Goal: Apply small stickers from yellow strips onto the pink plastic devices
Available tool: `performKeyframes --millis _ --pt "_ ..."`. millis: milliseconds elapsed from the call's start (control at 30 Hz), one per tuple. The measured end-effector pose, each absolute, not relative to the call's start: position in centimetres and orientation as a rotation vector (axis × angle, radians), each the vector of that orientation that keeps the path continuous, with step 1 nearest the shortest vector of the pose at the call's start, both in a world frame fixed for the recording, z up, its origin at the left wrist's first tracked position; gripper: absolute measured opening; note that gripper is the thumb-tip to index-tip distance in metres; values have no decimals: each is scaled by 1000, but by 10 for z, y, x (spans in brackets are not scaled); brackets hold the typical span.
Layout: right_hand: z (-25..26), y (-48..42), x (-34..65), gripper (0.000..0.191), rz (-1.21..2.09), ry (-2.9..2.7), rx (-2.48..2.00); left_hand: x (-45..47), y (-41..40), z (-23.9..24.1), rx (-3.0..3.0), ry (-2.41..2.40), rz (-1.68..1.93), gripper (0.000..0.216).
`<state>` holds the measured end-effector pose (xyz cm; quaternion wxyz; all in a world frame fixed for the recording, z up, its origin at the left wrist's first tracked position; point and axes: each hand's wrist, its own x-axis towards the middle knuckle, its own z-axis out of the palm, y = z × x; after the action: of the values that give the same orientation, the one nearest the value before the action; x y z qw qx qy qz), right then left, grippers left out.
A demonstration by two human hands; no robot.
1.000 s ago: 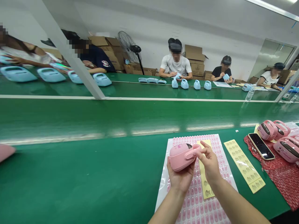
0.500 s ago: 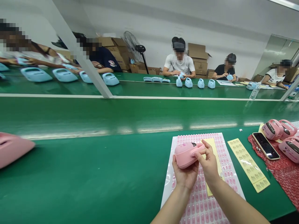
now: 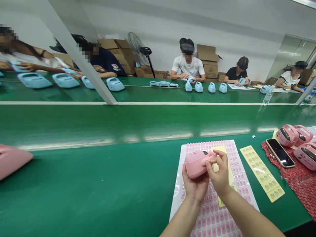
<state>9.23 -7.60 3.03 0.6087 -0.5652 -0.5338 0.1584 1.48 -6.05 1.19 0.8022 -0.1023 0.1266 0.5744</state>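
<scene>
Centrally, pink device [image 3: 196,163] clasped in left hand [image 3: 195,184], right hand [image 3: 218,174] pinching its handle, bare green belt [image 3: 98,191] leftward.

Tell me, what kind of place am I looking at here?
Probably a factory assembly line: long green workbenches, people seated handling rows of identical blue devices, and a pink device held over a sticker sheet.

The left hand [image 3: 196,186] cups a pink device [image 3: 196,163] from beneath, above a sheet of pink stickers [image 3: 212,210] on the green belt [image 3: 98,187]. The right hand [image 3: 219,172] pinches the device's handle (fingertips closed on it). A yellow sticker strip [image 3: 261,172] lies nearby, then a phone [image 3: 281,153] on red wrap [image 3: 300,177].
</scene>
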Motion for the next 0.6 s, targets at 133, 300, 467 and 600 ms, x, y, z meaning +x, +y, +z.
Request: performKeyframes --millis 133,300,467,600 --pt "29 -77 93 8 318 -1269 -1315 13 -59 7 -204 255 1207 56" --pt "21 -70 99 50 426 -1242 -1386 12 -57 2 -182 266 1229 47" --pt "0 -30 149 33 194 -1257 -1632 8 -53 -7 -78 178 1208 42" --pt "-17 8 202 34 30 -1319 -1967 4 -48 -11 -55 150 1210 46"
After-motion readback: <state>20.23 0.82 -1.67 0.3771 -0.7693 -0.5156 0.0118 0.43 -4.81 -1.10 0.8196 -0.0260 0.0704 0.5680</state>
